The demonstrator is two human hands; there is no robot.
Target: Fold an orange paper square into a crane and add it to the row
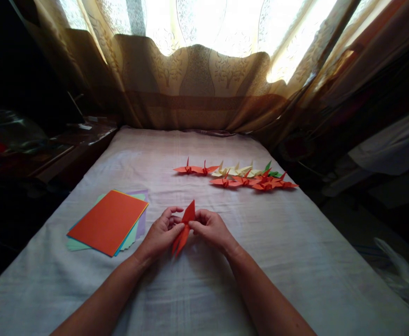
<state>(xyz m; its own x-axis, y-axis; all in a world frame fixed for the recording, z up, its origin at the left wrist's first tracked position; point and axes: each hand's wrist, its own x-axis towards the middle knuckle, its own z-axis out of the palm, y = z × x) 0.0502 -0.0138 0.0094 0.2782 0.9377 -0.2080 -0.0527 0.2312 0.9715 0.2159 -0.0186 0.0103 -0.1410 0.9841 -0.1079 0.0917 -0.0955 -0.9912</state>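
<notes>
Orange folded paper; orange, cream, green cranes

paper stack left on cloth | folded cranes in rows | curtain behind

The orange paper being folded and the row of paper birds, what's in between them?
Nothing but bare white cloth. In the head view, the folded orange paper sits in both hands, and the paper birds lie farther back to the right.

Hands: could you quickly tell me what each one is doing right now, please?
Left hand: closed, pinching the folded orange paper piece.
Right hand: closed, pinching the same piece.
</notes>
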